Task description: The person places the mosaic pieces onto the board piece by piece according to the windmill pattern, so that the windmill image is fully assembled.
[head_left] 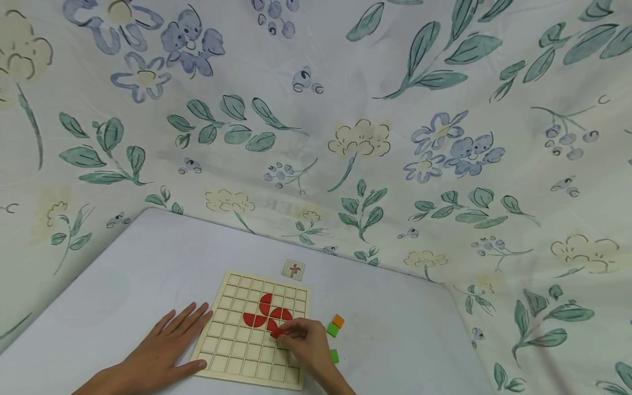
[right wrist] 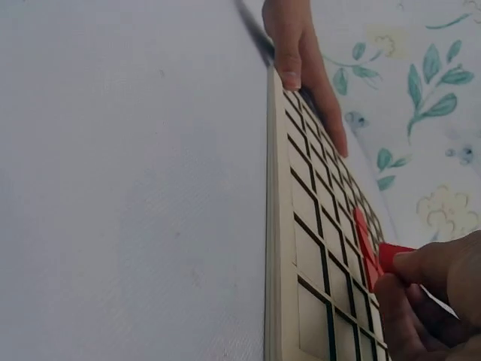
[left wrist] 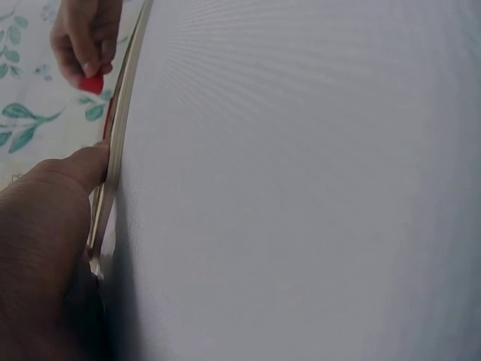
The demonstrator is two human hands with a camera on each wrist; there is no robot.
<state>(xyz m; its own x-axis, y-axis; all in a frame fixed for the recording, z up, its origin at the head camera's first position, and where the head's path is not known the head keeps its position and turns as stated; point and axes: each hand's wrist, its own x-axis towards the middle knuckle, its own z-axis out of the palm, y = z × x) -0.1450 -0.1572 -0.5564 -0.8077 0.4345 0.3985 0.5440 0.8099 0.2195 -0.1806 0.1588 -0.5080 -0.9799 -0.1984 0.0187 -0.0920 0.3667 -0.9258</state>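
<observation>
So the grid board (head_left: 224, 348) is sitting lower-middle of the head view, on the table (head_left: 395, 340). Left hand (head_left: 165, 343) is lying along its left edge, thumb on the near corner. Right hand (head_left: 311, 341) is holding one piece (head_left: 276, 333) over the right half. Other pieces (head_left: 253, 320) are lying mid-board, a card (head_left: 293, 269) just behind it, loose tiles (head_left: 333, 329) to its right, cloth (head_left: 306, 159) hanging behind everything.

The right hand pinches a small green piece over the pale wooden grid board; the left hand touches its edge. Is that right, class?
Wrong colour: in the head view, the right hand pinches a small red piece over the pale wooden grid board; the rest holds.
</observation>
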